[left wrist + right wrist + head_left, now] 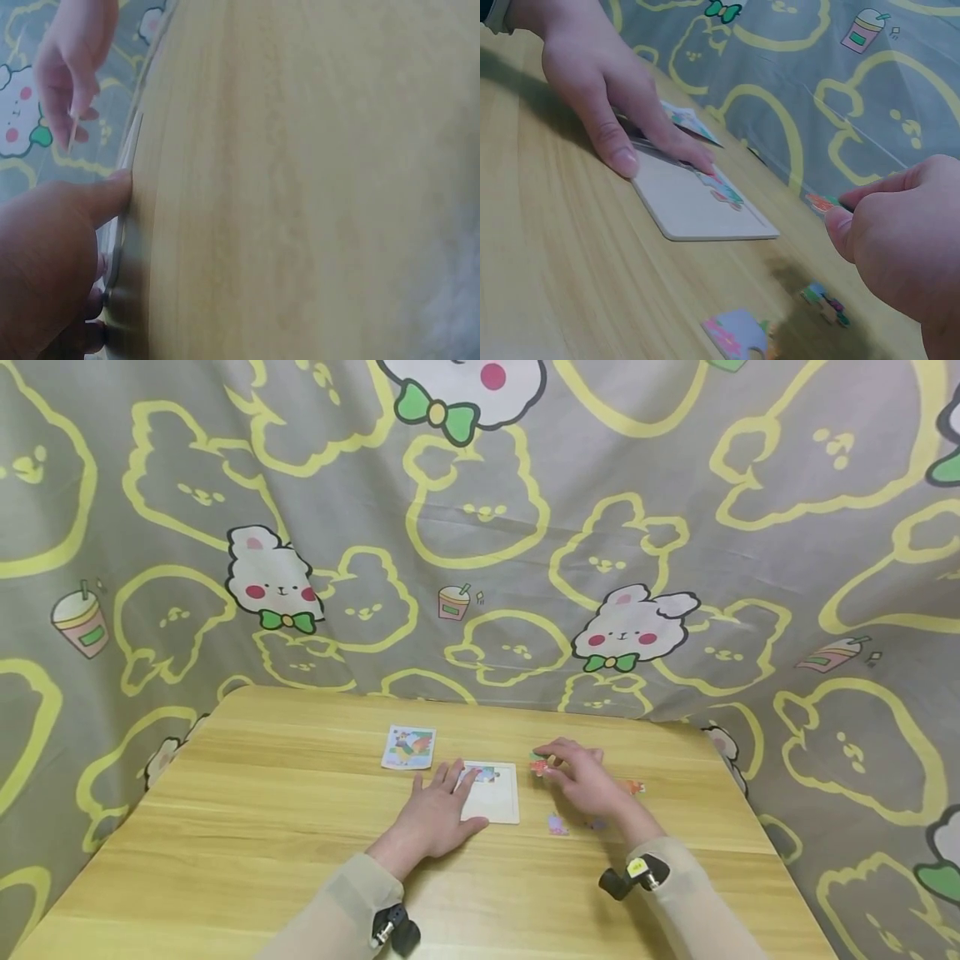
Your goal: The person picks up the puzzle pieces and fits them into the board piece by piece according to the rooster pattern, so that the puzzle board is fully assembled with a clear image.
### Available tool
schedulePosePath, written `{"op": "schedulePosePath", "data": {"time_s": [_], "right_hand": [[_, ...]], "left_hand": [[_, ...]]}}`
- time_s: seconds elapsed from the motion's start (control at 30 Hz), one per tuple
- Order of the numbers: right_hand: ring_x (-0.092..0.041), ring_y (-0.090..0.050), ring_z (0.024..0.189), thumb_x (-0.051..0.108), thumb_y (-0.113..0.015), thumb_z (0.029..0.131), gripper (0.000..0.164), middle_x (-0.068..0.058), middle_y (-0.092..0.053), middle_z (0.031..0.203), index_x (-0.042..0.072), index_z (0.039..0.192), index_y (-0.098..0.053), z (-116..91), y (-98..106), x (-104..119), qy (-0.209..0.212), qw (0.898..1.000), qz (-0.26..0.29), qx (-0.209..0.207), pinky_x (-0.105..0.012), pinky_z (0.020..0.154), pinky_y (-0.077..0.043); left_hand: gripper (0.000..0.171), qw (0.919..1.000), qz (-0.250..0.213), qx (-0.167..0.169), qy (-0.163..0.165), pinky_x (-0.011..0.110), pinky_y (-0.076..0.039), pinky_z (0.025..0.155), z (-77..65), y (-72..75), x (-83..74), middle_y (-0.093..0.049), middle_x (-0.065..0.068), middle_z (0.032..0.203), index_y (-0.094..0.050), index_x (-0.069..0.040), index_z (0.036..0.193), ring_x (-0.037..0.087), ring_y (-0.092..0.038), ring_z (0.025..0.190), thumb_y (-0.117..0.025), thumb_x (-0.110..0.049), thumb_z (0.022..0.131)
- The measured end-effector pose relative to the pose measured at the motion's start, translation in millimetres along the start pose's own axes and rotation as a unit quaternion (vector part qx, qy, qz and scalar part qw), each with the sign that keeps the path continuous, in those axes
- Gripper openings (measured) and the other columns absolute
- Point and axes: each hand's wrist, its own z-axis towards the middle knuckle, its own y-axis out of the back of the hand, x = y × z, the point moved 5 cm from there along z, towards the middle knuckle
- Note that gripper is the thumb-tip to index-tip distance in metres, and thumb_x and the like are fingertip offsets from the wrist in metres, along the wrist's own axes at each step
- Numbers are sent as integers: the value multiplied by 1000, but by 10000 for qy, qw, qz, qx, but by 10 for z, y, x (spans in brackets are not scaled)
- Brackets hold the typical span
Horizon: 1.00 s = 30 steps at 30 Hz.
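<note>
My left hand (435, 818) lies over the left side of a white puzzle board (497, 806), fingers spread, thumb at its near edge. Joined puzzle pieces (724, 193) sit along the board's far edge, beside the left fingertips. To the right of the board, my right hand (583, 778) pinches a red and green puzzle piece (823, 202) between thumb and fingers, raised above the table. In the left wrist view the left thumb (112, 196) meets the board's edge, and the held piece (73, 135) appears edge-on.
A square picture card (409, 747) lies behind and left of the board. Loose puzzle pieces rest on the wooden table (247, 827) at right: a lilac one (557, 825), a multicoloured one (826, 304) and an orange one (636, 787). A patterned curtain (480, 635) hangs behind.
</note>
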Motion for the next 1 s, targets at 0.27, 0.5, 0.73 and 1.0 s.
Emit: {"op": "schedulePosePath", "data": {"time_s": [0.27,0.5,0.73,1.0], "right_hand": [[-16,-62,101,10,-75,99,38,3,-69,120,8,136,-70,70,-187,9,37,9999,87,123,-51,96,-22],[-17,-59,102,12,-72,101,36,6,-64,116,10,137,-70,120,-324,18,-68,9995,30,299,-49,96,-24],[-17,-56,106,12,-73,101,35,2,-61,120,9,135,-71,164,-438,55,-11,9992,-50,395,-51,97,-23],[-22,-51,114,17,-72,102,34,0,-61,123,10,135,-72,210,-508,113,205,9974,-576,393,-49,91,-25]], "left_hand": [[85,10000,-31,17,-4,73,-24,118,-17,20,-10,-25,17,172,-31,-12,168,41,-24,157,-48,-66,105],[85,10000,84,34,8,70,-25,119,-6,27,-23,-25,16,173,-32,-11,168,40,-24,157,-47,-66,105],[85,10000,63,3,16,70,-25,119,-12,35,-33,-26,16,172,-34,-10,167,40,-26,157,-50,-65,105],[86,9999,119,-1,0,71,-26,118,-6,28,-25,-26,16,172,-32,-10,167,41,-25,157,-47,-67,105]]}}
